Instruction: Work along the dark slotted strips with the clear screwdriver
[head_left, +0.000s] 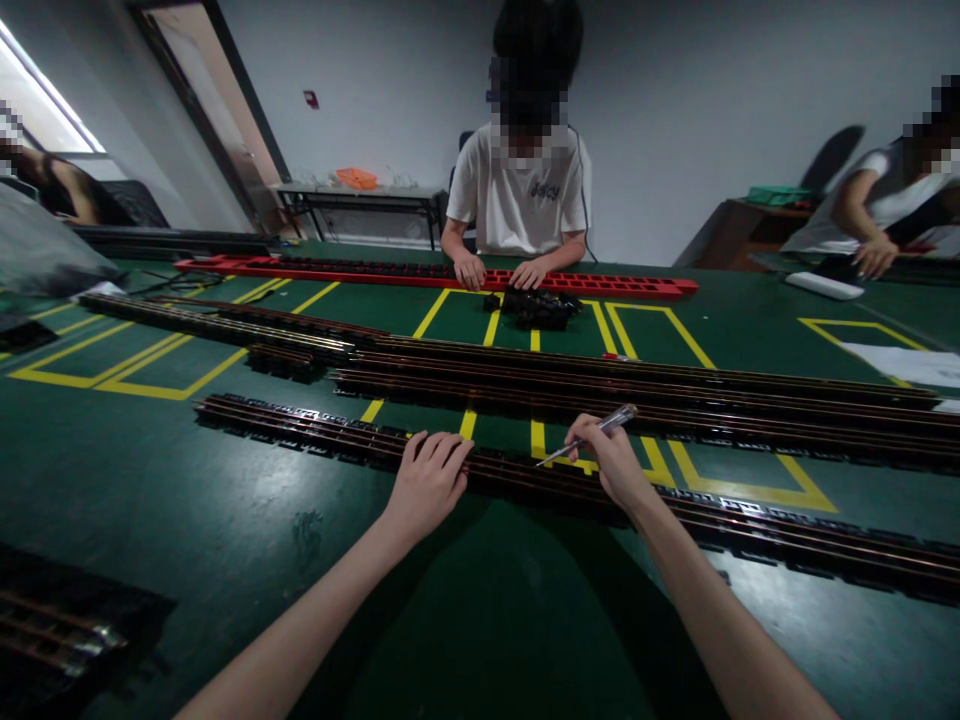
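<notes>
A long black rail strip with copper-coloured lines [330, 432] runs across the green table before me. My left hand [429, 478] is closed over its middle, fingers across the top and toward the far edge. A slim screwdriver with a clear handle [616, 418] is held in my right hand [604, 455], pen-like. Its metal shaft slants down to the left, and the tip is at the strip, right of my left hand. Whether the tip touches the strip I cannot tell.
Beyond lie more long black rail strips [637, 385] and a short piece [281, 360]. A co-worker [521, 190] opposite has both hands at a red slotted bar [637, 287], behind a heap of black parts [536, 308]. Another dark strip [52, 630] lies near left.
</notes>
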